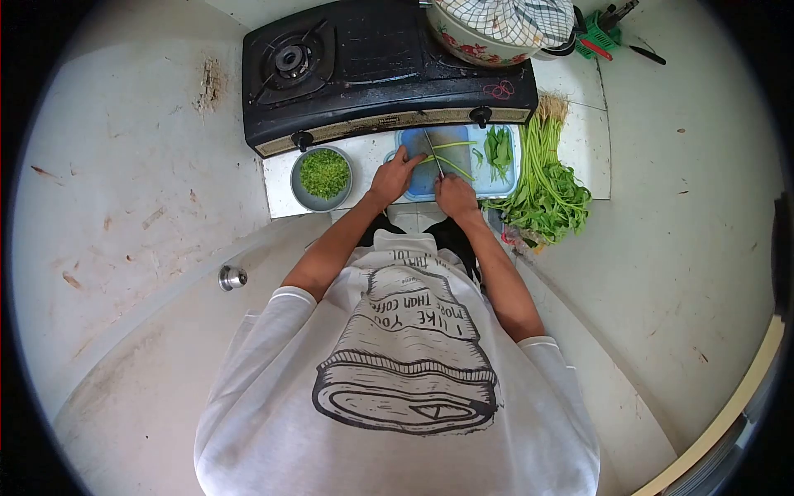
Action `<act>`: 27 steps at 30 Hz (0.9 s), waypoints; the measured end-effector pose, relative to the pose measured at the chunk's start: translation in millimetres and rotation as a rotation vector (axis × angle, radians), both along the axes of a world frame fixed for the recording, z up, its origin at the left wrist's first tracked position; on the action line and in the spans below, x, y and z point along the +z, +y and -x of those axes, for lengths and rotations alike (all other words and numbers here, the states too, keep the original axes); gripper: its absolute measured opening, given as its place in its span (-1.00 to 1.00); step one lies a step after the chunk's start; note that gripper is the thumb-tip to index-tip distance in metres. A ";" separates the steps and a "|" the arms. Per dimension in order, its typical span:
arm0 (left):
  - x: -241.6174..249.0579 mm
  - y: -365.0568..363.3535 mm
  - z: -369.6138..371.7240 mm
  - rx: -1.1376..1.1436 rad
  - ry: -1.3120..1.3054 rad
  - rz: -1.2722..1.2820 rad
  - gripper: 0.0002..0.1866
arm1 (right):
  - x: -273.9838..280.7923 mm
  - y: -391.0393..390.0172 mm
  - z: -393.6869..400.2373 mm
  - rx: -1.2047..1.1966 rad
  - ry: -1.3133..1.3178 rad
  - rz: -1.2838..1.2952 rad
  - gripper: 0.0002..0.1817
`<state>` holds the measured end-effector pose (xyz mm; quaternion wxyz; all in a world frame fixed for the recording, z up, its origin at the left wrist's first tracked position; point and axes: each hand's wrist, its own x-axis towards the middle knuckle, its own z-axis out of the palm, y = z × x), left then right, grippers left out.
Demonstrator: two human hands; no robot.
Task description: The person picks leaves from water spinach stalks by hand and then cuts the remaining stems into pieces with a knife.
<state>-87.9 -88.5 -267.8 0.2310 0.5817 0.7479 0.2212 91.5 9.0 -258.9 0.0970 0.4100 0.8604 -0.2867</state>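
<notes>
My right hand (456, 197) is closed round the handle of a knife (433, 150), whose blade points away from me across a blue cutting board (488, 187). To its left, my left hand (395, 175) presses a few green stems (453, 145) against the board, fingers closed near the blade. The stems pass beneath or beside the blade; exactly where they touch is too small to tell. A small pile of green leaves (498, 152) lies on the board's right part. Left of my left hand stands a grey bowl (299, 192) holding finely chopped greens (324, 174).
A bunch of leafy greens with long stems (542, 161) lies right of the board, leaves over the counter edge. Behind is a black gas stove (376, 62) with a floral pot (471, 41) covered by a checked cloth (513, 18). A green basket (600, 35) holds utensils.
</notes>
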 end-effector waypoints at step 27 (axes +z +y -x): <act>29.0 -20.9 -9.2 0.060 -0.282 0.027 -0.56 | 31.9 96.3 -165.1 0.228 0.125 0.128 -0.66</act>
